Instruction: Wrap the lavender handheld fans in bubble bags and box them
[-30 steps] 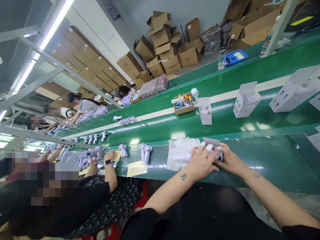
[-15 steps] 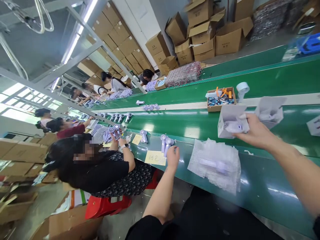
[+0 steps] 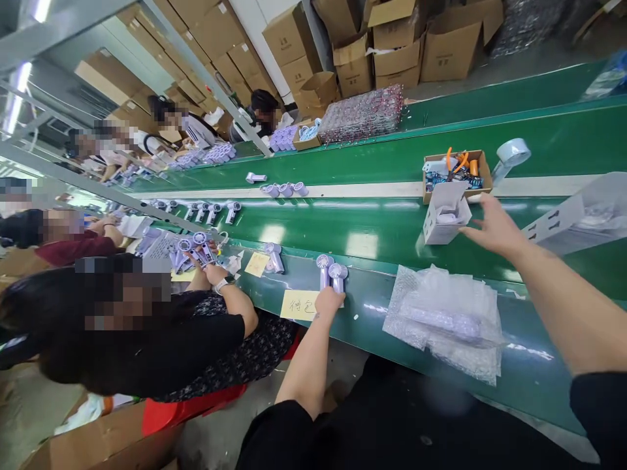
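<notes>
My left hand reaches to two small lilac handheld fans lying on the green bench; its fingers curl at the fans' handles, next to a yellow note. My right hand is stretched over the green conveyor, fingers spread, just right of a small white open box that stands on the belt with something white inside. It holds nothing. A pile of clear bubble-wrap bags lies on the bench between my arms.
A cardboard tray with pliers and small parts and a tape roll sit beyond the box. Another white box is at right. More lilac fans ride the belt. A co-worker sits at my left; others work farther along.
My right hand has set the white box down on the belt and let go of it. My left hand has moved forward onto the two fans. The view has swung left.
</notes>
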`<control>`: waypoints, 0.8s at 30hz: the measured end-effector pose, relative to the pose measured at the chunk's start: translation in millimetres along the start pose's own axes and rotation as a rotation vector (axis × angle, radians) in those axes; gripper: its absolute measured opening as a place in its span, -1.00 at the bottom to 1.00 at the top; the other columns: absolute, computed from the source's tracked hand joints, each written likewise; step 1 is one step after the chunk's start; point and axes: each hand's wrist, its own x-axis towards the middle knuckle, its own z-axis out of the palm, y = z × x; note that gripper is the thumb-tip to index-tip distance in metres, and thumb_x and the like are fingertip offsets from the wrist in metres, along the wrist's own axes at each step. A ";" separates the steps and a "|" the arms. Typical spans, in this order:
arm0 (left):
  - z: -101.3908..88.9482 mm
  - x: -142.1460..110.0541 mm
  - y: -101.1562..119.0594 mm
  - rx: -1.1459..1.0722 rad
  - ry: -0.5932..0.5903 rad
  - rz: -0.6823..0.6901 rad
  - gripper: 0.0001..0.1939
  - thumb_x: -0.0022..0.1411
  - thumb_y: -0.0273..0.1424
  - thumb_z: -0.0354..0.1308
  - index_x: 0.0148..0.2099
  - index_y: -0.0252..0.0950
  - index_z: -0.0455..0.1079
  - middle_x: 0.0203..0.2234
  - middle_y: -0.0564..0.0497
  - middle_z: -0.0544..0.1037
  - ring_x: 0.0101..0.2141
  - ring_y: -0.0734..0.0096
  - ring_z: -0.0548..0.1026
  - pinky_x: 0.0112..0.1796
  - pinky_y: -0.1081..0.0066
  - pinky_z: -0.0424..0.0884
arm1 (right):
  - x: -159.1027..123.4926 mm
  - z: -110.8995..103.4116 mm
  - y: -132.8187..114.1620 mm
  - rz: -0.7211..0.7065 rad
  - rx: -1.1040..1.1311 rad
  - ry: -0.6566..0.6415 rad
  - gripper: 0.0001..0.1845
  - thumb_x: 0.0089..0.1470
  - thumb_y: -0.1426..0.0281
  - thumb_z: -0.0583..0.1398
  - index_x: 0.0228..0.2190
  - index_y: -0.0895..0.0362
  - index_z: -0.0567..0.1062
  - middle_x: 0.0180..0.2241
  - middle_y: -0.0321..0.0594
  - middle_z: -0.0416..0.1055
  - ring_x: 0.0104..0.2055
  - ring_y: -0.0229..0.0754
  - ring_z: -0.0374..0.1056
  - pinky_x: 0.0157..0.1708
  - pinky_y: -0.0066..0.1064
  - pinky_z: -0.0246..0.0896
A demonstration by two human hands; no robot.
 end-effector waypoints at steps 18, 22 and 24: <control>127.0 -72.0 -15.6 0.255 -0.251 0.946 -0.74 0.14 -0.59 0.01 -0.18 -0.26 0.44 -0.29 -0.10 0.48 -0.16 0.25 0.37 -0.08 0.28 0.31 | -206.3 70.7 61.9 0.545 0.464 -0.314 -0.52 -0.15 0.22 0.35 -0.19 0.07 0.34 -0.38 -0.29 0.44 -0.36 -0.16 0.42 -0.29 -0.28 0.42; 98.3 -58.2 -38.3 0.143 -0.135 0.779 -0.79 0.10 -0.60 0.04 -0.28 -0.27 0.45 -0.32 -0.09 0.50 -0.19 0.27 0.39 -0.11 0.33 0.31 | -206.1 79.2 78.2 0.549 0.458 -0.163 -0.55 -0.14 0.20 0.33 -0.22 0.06 0.33 -0.38 -0.28 0.45 -0.36 -0.10 0.44 -0.29 -0.21 0.42; 72.1 -56.4 -49.3 0.100 -0.030 0.676 -0.78 0.16 -0.57 -0.02 -0.25 -0.30 0.43 -0.29 -0.10 0.50 -0.20 0.28 0.40 -0.13 0.33 0.32 | -202.5 82.9 75.6 0.532 0.472 -0.175 -0.56 -0.15 0.21 0.34 -0.23 0.05 0.33 -0.37 -0.28 0.44 -0.33 -0.10 0.44 -0.29 -0.22 0.43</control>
